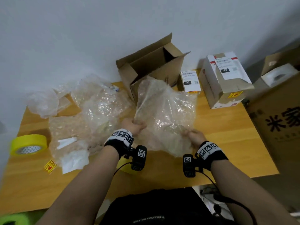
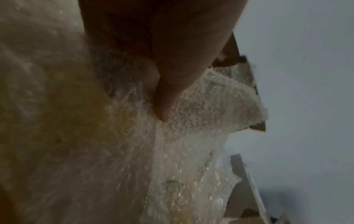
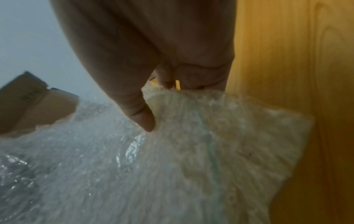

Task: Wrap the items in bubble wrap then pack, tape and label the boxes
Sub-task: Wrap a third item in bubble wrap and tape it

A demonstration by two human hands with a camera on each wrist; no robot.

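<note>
A large clear sheet of bubble wrap (image 1: 165,111) is held up above the wooden table (image 1: 227,143), in front of an open brown cardboard box (image 1: 151,65). My left hand (image 1: 135,126) pinches its near left edge; in the left wrist view the thumb (image 2: 164,98) presses into the bubble wrap (image 2: 172,151). My right hand (image 1: 193,135) grips the near right corner, and the right wrist view shows the thumb (image 3: 141,115) and curled fingers holding the bubble wrap (image 3: 191,151). No item is visible inside the sheet.
More crumpled bubble wrap and plastic (image 1: 90,111) covers the table's left half. A yellow tape roll (image 1: 28,144) sits at the left edge, a yellow fragile sticker (image 1: 50,166) near the front. A small labelled box (image 1: 190,81) and a taped white box (image 1: 225,80) stand at right; large cartons (image 1: 276,111) beside the table.
</note>
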